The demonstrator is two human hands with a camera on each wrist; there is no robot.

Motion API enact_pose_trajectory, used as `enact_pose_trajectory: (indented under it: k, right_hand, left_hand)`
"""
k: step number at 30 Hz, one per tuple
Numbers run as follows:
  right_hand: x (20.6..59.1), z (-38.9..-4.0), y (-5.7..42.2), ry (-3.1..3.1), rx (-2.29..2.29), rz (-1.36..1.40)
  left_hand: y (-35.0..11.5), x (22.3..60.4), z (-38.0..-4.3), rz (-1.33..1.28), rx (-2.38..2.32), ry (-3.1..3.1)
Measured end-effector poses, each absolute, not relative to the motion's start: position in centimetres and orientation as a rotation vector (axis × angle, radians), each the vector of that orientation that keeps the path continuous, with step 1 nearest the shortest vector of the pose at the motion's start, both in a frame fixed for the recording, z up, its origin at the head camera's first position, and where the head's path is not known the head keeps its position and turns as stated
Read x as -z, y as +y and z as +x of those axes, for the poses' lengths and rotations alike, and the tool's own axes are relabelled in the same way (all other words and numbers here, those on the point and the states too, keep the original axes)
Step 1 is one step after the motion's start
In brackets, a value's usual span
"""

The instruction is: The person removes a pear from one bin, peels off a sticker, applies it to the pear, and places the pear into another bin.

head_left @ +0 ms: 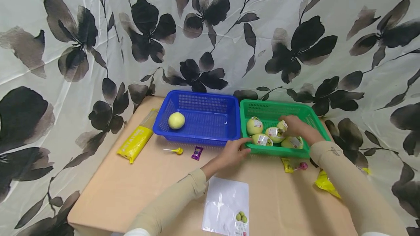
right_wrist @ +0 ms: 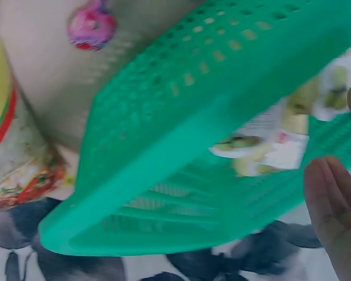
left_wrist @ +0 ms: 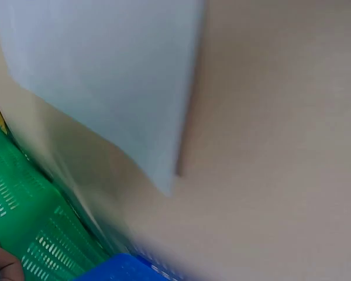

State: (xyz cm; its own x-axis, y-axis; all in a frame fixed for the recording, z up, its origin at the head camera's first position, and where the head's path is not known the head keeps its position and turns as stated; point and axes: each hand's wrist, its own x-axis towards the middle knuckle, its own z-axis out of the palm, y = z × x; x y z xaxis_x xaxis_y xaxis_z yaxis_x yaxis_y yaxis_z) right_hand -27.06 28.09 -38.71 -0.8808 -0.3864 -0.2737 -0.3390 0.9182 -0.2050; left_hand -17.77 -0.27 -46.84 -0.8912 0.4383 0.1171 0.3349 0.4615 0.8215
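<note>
My right hand (head_left: 293, 125) reaches into the green basket (head_left: 279, 153), beside several pale green fruits with white labels. Its fingertips (right_wrist: 320, 175) look straight and stand apart from the thumb in the right wrist view. A labelled fruit (head_left: 281, 125) lies close against this hand, which partly hides it. Other labelled fruits, such as one (head_left: 254, 126) at the left, sit around it. My left hand (head_left: 232, 154) is at the green basket's front left corner, index finger and thumb apart. One round, unwrapped, pale yellow-green fruit (head_left: 176, 120) sits in the blue basket (head_left: 197, 138).
A yellow packet (head_left: 136, 143) lies left of the blue basket. In front are a yellow lollipop (head_left: 178, 151), a purple sweet (head_left: 197, 153), a yellow sweet (head_left: 287, 165) and a pink lollipop (head_left: 302, 166). Another yellow packet (head_left: 326, 184) is at right; a printed sheet (head_left: 224, 201) lies nearest.
</note>
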Motion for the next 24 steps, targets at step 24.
enact_pose_trajectory:
  k: [24]
  right_hand:
    - [37.4, -18.1, 12.3, 2.810, 0.682, -1.122]
  left_hand:
    - [-21.3, 47.3, -15.9, -0.116, -1.474, 2.905]
